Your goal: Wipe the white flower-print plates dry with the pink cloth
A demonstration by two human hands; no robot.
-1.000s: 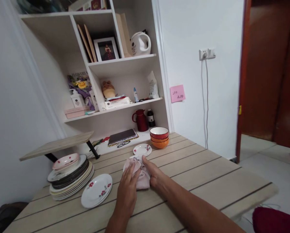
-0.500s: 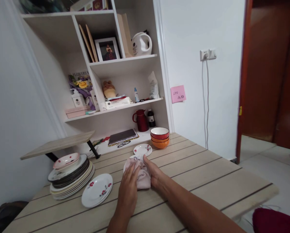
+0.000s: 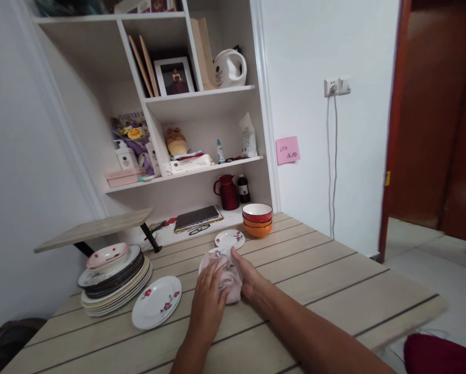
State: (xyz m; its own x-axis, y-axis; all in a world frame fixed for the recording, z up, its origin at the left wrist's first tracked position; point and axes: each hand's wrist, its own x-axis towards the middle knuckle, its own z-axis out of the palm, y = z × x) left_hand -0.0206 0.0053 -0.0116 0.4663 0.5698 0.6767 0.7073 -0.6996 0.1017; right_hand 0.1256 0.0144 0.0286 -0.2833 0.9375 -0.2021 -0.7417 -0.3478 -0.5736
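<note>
A crumpled pale pink cloth (image 3: 229,280) lies over a small white plate (image 3: 202,263), whose rim shows at the left and far sides. My left hand (image 3: 207,293) presses the cloth against the plate, with its fingers bent over the folds. On the other side, my right hand (image 3: 252,275) grips the plate's right edge, thumb along the rim; its other fingers are hidden beneath. Just beyond sit small flowered plates (image 3: 229,238). Left of my hands are larger white plates with red flowers (image 3: 155,304), one on another.
Stacked bowls (image 3: 257,221), red over orange, stand at the table's back. A tall pile of plates (image 3: 118,291) topped by a dotted bowl (image 3: 107,254) is at left, near a raised wooden shelf (image 3: 96,228). Behind are a red jug (image 3: 228,193) and a laptop (image 3: 197,218).
My left hand has shifted slightly and its thumb is now spread lower over the cloth, which is bunched differently. My right hand keeps its hold, and the view has tilted a little.
</note>
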